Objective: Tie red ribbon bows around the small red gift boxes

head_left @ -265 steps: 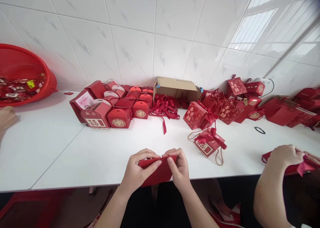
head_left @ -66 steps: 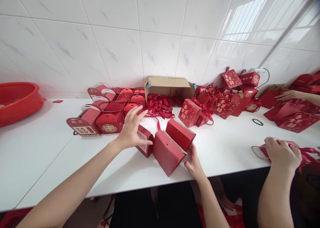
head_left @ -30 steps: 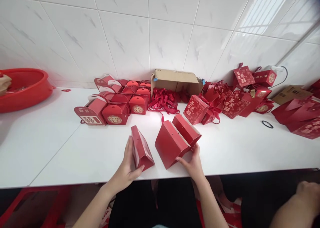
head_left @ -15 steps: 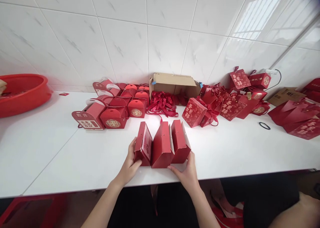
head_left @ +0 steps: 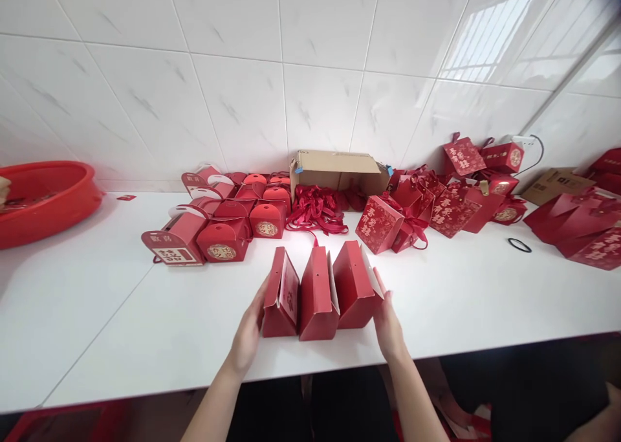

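Three red gift boxes stand side by side at the table's front: a left box (head_left: 280, 296) with a pale printed panel, a middle box (head_left: 317, 293) and a right box (head_left: 358, 287) with a pale flap sticking out. Small gaps part them near the top. My left hand (head_left: 249, 332) lies along the outer side of the left box, its fingertips partly hidden. Against the outer side of the right box rests my right hand (head_left: 388, 325), fingers stretched out. Neither hand is wrapped round a box.
Behind the boxes, a cardboard box (head_left: 339, 162) holds red ribbons (head_left: 317, 209). Finished-looking red boxes (head_left: 223, 240) cluster left of it, and ribbon-tied boxes (head_left: 381, 223) to its right. A red basin (head_left: 48, 202) sits far left; a black ring (head_left: 519, 244) lies right.
My right hand has shifted outward and its thumb has left the front of the boxes. The right box is turned slightly. My left thumb no longer lies across the left box's front.
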Demonstrator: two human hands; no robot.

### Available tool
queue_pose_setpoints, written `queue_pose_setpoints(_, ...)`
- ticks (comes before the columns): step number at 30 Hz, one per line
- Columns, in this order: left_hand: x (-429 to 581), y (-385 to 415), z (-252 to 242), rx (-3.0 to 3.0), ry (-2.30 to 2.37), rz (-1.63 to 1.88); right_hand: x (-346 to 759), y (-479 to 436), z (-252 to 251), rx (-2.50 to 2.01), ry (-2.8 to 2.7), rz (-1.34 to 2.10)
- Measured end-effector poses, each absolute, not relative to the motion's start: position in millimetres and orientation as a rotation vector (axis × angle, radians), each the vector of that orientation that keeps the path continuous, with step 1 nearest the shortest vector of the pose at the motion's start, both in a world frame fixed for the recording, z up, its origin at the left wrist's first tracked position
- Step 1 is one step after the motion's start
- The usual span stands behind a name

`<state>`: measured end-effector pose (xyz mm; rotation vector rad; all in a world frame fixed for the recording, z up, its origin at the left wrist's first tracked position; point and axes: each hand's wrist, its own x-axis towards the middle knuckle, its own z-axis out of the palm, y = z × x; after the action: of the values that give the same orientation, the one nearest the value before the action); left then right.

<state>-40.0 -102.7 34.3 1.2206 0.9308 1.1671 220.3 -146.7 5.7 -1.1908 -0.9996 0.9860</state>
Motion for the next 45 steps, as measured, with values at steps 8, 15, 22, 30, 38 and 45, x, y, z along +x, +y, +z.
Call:
queue_pose_setpoints(8,-13,-113,47,1.702,1.163,0.929,189,-146,42,-1.266,-1.233,0.978)
queue_pose_setpoints(15,-17,-111,44,1.769,1.163,0.900,188,-150,53,-1.375,-1.302,0.957)
queue_pose_setpoints(22,-20,-117,45,1.993,1.087,0.951,193,-160,53,-1.406,-1.376,0.896)
queue_pose_setpoints(30,-16,-129,47,2.010,1.205,1.039,182,-166,53,-1.461,-1.453,0.853)
queue_pose_setpoints(38,-27,-143,43,1.973,1.254,1.099,170,-178,55,-1.481,-1.488,0.900)
queue_pose_setpoints(45,-35,-150,42,1.963,1.289,1.135,163,-174,53,-1.419,-1.483,0.923)
